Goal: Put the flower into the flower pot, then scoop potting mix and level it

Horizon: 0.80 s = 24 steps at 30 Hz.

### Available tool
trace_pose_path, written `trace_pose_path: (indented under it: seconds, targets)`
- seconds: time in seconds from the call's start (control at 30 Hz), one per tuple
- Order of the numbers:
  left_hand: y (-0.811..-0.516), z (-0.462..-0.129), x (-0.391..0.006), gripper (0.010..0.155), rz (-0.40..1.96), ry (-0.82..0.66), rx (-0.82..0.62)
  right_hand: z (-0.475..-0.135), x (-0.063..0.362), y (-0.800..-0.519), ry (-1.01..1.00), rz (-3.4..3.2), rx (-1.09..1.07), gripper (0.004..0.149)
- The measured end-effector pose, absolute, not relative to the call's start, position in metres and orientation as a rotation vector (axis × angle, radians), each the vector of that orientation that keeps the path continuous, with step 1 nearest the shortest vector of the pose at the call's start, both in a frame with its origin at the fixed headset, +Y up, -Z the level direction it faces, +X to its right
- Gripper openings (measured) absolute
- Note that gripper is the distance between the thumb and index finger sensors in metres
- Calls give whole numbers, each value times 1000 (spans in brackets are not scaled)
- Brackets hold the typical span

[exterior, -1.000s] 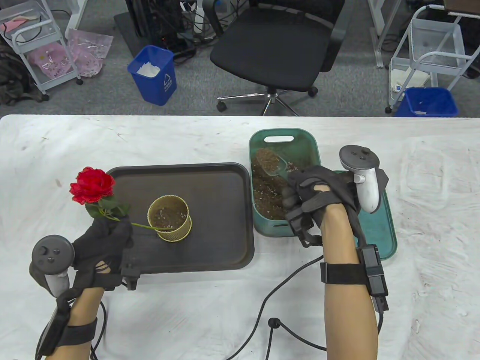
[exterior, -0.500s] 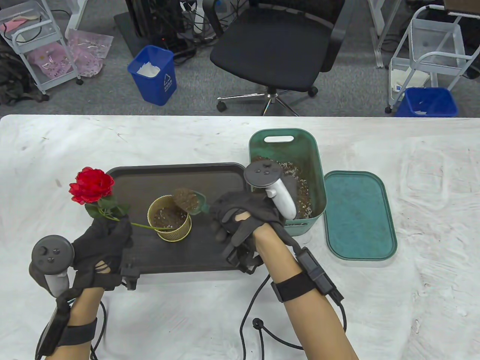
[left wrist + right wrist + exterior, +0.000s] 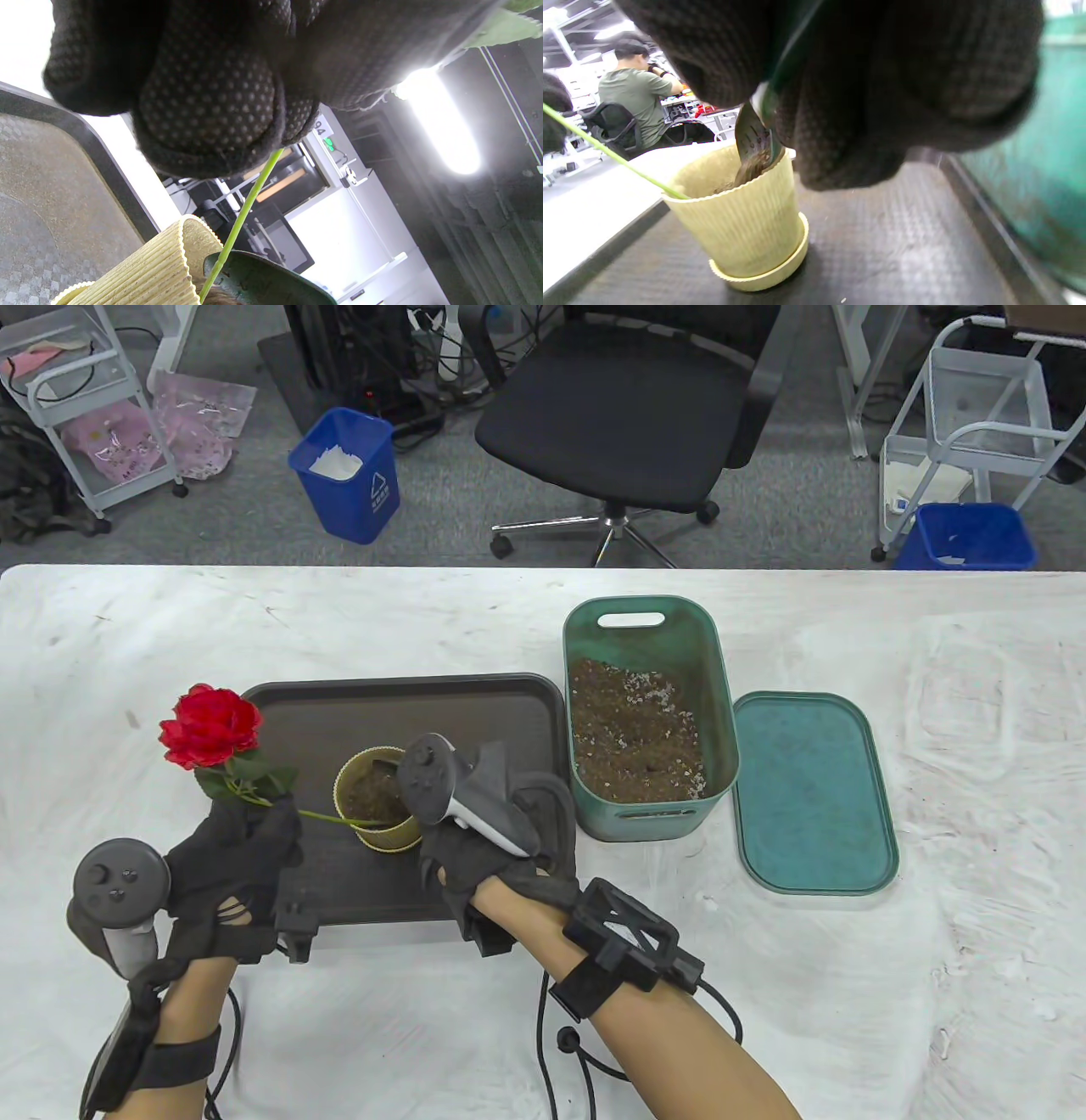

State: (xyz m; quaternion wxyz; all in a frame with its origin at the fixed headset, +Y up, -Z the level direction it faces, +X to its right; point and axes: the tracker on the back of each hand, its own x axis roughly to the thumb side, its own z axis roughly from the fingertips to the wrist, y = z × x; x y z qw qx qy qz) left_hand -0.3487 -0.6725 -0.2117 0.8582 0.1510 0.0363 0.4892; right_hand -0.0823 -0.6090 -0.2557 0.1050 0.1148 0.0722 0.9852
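A red rose leans left, its green stem running down into the yellow ribbed pot on the dark tray. My left hand grips the stem just left of the pot. My right hand sits right of the pot, mostly under its tracker, and holds a green scoop. The scoop is tipped blade-down inside the pot, with brown potting mix sliding off it. The scoop's underside also shows above the rim in the left wrist view.
A green bin of potting mix stands right of the tray, with its lid flat beside it. Cables trail off the table's front edge. Beyond the table are an office chair and blue bins. A seated person is far off.
My right hand lifted the loaded scoop from the bin, carried it left over the tray, and now tips it into the pot. The left hand and rose stayed put.
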Motion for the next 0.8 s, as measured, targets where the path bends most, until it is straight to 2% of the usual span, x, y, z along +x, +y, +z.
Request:
trace_pose_path:
  seconds: [0.23,0.47,0.6,0.67,0.8]
  targets:
    - [-672,-212,-348,45,1027,78,317,-257,-58,-585,117,2879,281,54]
    - [-672,-211,-348,45,1025,75,317,-278,26,-541,-56,2788,-75,54]
    - [-672,-211,-348,45,1022,79,318,-294,77,-534,-98,2754,-335,54]
    - [-672,-212,-348,45,1022,80,317,-305,98,-540,-25,2784,-470,54]
    - [-672,-212,-348,45,1022,83,317,-325,120,-569,362,2842,-672,52]
